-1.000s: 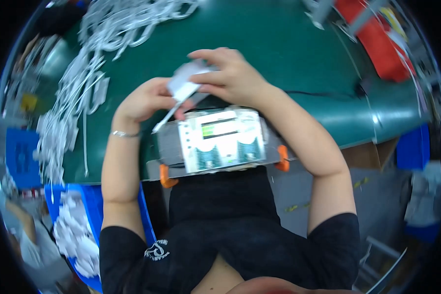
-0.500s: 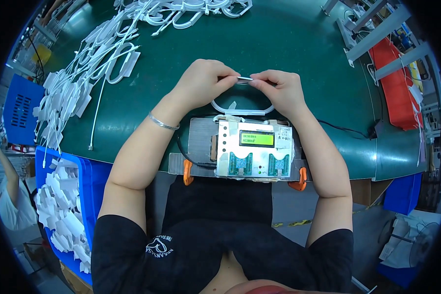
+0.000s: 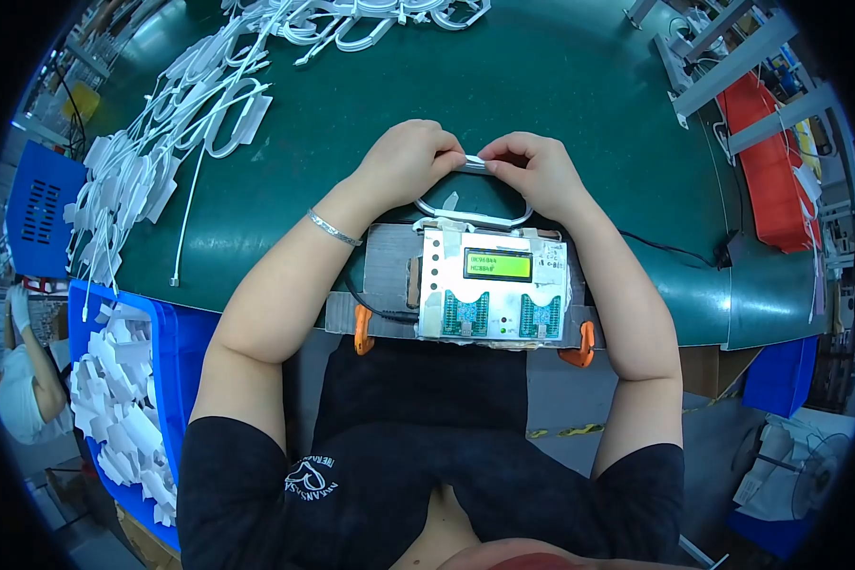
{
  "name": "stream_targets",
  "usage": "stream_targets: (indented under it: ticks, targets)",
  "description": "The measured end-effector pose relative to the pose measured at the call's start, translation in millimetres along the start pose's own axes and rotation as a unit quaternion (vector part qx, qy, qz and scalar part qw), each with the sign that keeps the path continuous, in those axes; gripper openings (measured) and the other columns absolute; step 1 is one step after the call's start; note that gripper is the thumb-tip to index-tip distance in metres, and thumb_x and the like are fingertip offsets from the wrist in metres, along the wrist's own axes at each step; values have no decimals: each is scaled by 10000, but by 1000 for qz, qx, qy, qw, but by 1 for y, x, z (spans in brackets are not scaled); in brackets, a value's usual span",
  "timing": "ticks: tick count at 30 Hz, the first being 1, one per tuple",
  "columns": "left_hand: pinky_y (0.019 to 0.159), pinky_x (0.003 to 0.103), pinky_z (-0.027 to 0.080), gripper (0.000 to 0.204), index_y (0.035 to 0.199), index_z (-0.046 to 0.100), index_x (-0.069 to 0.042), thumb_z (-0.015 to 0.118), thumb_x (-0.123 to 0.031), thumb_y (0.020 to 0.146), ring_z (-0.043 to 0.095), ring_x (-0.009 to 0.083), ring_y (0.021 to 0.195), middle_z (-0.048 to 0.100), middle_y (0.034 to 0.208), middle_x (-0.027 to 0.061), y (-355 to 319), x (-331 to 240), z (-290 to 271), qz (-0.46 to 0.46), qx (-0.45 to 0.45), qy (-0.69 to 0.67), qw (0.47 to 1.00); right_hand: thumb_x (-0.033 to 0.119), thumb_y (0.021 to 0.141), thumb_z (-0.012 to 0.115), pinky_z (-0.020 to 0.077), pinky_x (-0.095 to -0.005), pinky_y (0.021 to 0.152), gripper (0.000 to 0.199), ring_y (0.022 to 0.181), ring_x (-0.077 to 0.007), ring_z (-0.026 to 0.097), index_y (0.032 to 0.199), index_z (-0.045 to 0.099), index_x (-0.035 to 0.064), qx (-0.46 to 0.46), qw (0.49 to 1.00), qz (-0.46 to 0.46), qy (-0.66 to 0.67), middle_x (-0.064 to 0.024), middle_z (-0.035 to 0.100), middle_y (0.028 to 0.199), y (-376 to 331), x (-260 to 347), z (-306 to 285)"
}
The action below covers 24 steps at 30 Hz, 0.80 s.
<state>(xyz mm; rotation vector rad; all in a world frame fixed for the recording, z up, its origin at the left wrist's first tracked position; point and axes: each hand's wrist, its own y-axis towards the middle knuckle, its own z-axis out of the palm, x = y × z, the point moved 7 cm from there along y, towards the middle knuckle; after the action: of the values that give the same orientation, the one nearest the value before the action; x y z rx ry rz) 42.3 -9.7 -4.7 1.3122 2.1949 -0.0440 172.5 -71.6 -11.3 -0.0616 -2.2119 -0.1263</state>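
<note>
A coiled white cable forms a loop over the green table, just beyond the test box. My left hand pinches its far side between thumb and fingers. Close by on the right, my right hand grips the same stretch with thumb and forefinger. White strands or a wrap show in the short gap between the fingertips; which it is I cannot tell. A small white tab sticks up inside the loop. The test box, with a lit yellow-green display and two green circuit boards, lies between my forearms.
Bundled white cables with paper tags spread over the table's left and far side. A blue bin of white paper scraps stands at lower left. Orange clamps flank the test box. Metal frame legs and a red bin are at right.
Both hands have come slightly nearer to me with the cable. The thin white edge between the fingertips now shows as a broader band. At far left, another person's arm has moved.
</note>
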Motion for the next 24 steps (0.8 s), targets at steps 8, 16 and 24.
stream_targets:
  ticks: [8,16,24]
  targets:
    - [681,346,459,128,832,688,-59,613,-158,805,576,230,749,600,745,87,3,-2,1,11,-23,12,1000,29,795,625,498,-240,689,116,750,-144,611,895,683,34,8,999,-40,-25,-61,639,857,1,2,0]
    - [753,334,479,146,879,672,-86,622,-47,746,582,236,881,630,883,36,-12,-32,-11,199,-69,136,968,48,767,644,486,-322,813,227,939,-229,580,981,697,102,55,978,-108,-167,-74,643,1006,-6,14,0]
    - [738,334,479,171,890,643,-50,621,-124,737,598,250,834,627,841,92,-3,11,-16,-73,60,38,995,103,773,649,434,-370,897,300,1068,-263,523,1072,648,121,-50,940,-230,-247,-75,584,1154,-26,22,-6]
